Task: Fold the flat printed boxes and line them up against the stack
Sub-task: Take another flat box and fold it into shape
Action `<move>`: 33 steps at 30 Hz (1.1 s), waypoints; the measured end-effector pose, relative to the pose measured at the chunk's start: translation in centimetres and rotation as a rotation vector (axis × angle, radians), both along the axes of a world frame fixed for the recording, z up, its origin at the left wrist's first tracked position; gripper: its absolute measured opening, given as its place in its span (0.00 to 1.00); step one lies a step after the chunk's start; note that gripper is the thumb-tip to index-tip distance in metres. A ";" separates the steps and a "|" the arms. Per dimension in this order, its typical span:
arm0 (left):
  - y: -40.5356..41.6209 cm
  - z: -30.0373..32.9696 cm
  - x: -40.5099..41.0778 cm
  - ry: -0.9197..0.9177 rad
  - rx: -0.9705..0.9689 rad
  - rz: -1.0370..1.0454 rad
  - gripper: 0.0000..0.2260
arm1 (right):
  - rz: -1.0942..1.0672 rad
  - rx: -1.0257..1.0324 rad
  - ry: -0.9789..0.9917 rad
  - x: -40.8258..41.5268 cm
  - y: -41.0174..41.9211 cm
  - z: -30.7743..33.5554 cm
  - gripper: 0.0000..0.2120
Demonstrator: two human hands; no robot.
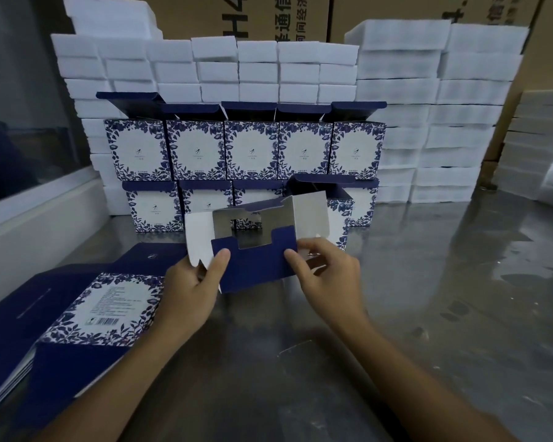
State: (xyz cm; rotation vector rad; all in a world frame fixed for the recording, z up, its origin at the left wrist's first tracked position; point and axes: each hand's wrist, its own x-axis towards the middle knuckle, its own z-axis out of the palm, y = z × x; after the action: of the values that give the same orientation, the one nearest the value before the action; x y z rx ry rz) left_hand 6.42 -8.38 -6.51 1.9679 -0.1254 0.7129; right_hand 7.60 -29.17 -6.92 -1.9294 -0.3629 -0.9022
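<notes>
My left hand and right hand pinch a half-folded box, its open bottom flaps facing me, folded rows just beyond.

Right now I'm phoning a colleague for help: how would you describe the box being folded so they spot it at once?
Start at the wall of white foam blocks with two rows of blue-flowered finished boxes against it. In front of the lower row, both hands hold the half-folded box, the left hand and right hand on its navy flap. Unlike its neighbours, its white inside shows.
</notes>
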 end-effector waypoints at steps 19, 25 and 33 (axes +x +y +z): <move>-3.3 0.5 -0.9 0.206 -0.470 -0.054 0.04 | 0.434 0.191 0.364 -0.7 2.7 -0.9 0.21; -3.8 0.2 -1.4 0.196 -0.387 -0.095 0.05 | 0.319 0.104 0.468 -0.7 2.6 -0.9 0.21; -3.3 0.4 -1.2 0.223 -0.391 -0.075 0.06 | 0.330 0.261 0.456 -0.2 2.3 -0.9 0.23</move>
State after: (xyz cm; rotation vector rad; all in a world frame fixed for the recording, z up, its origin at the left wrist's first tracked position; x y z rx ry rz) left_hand 5.18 -11.65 -6.12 1.6426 0.0717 0.4273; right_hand 7.38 -26.86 -7.83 -1.7046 -0.2644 -0.2655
